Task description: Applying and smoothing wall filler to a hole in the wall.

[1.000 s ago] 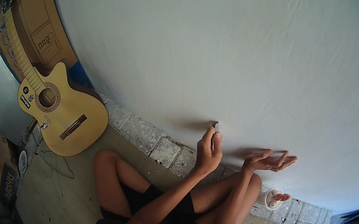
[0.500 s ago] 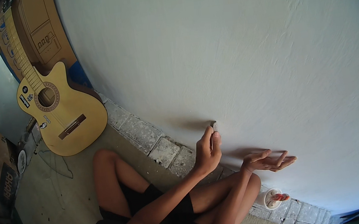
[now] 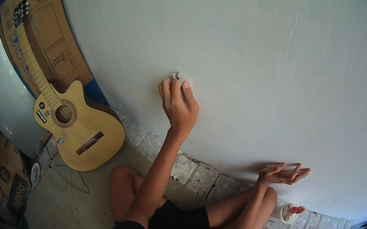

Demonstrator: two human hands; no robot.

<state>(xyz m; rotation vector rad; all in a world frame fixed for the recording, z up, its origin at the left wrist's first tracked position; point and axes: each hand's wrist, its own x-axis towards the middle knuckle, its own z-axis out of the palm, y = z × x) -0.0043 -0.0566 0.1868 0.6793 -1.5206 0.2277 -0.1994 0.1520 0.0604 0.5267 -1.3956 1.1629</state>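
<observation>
My left hand (image 3: pixel 178 103) is raised against the pale plastered wall (image 3: pixel 255 57), fingers closed on a small grey piece (image 3: pixel 177 76) that it presses to the wall's surface. What the piece is cannot be made out. My right hand (image 3: pixel 283 174) rests palm up on my right knee with its fingers apart and nothing in it, close to the wall's foot. I sit cross-legged on the floor in dark shorts.
A yellow acoustic guitar (image 3: pixel 78 134) leans against a flattened cardboard box (image 3: pixel 49 44) at the left. A row of grey blocks (image 3: pixel 196 173) runs along the wall's base. A small white dish (image 3: pixel 287 212) with something red sits by my right knee. Concrete floor (image 3: pixel 61 211) lies at the left.
My left hand has gone up the wall with the small piece, from just above the blocks to well above them. The right hand stays on the knee.
</observation>
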